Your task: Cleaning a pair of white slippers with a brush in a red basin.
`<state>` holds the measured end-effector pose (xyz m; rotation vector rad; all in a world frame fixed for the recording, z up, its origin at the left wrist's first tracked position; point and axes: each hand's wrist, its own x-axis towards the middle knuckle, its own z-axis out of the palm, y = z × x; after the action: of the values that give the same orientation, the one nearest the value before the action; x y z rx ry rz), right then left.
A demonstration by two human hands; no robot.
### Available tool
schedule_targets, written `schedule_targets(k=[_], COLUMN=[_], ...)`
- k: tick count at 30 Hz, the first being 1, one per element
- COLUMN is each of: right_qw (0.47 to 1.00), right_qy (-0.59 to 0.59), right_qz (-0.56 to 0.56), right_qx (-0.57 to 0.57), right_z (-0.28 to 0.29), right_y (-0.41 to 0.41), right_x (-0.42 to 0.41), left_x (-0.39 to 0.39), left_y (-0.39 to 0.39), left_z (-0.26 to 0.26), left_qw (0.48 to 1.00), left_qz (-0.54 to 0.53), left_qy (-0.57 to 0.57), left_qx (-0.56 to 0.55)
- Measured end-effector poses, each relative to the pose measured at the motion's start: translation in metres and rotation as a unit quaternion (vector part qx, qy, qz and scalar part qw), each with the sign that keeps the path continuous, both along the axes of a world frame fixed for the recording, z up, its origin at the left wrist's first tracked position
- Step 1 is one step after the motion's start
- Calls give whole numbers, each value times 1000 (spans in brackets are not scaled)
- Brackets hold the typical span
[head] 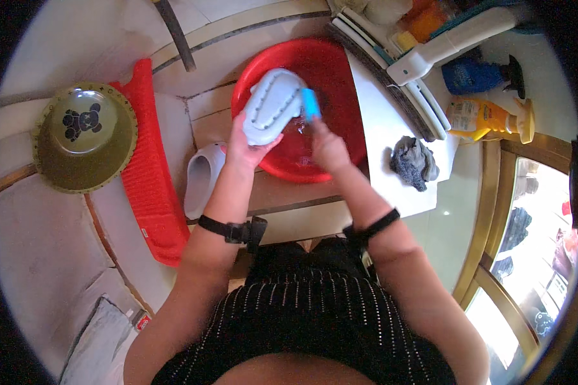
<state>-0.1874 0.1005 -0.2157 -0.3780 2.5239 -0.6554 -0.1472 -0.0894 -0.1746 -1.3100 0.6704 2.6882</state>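
Note:
My left hand [248,144] grips a white clog-style slipper [274,103] by one end, its studded underside turned up toward me. The slipper is over the left part of a red plastic basin [313,175], where water glints. In my right hand [331,149], slightly blurred, is a light-blue brush [310,103] close against the slipper's right edge; whether they touch is hard to tell. A second white slipper [200,180] rests on the ledge left of the basin, partly hidden by my left forearm.
A red ribbed washboard [154,192] leans at the left, beside an olive bowl [84,166] with a bear print. Right of the basin, a grey wet cloth [414,163] lies on a white surface [380,134]. Yellow [481,118] and blue [469,74] spray bottles stand beyond, near a gold-framed window [491,207].

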Motion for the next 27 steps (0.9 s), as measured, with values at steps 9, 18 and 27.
schedule_targets(k=[9, 18, 27], right_qw=[904, 974, 985], right_qy=[-238, -40, 83], right_qz=[-321, 208, 131], right_qx=[-150, -84, -78], right_z=[-77, 65, 5], right_y=[14, -24, -36], right_x=[-39, 31, 2], left_x=[21, 7, 14], left_y=[-22, -14, -7], left_z=[-12, -25, -28], left_qw=[1000, 1000, 993], left_qz=[-28, 19, -89], left_qy=[13, 1, 34], left_qx=[3, -10, -76])
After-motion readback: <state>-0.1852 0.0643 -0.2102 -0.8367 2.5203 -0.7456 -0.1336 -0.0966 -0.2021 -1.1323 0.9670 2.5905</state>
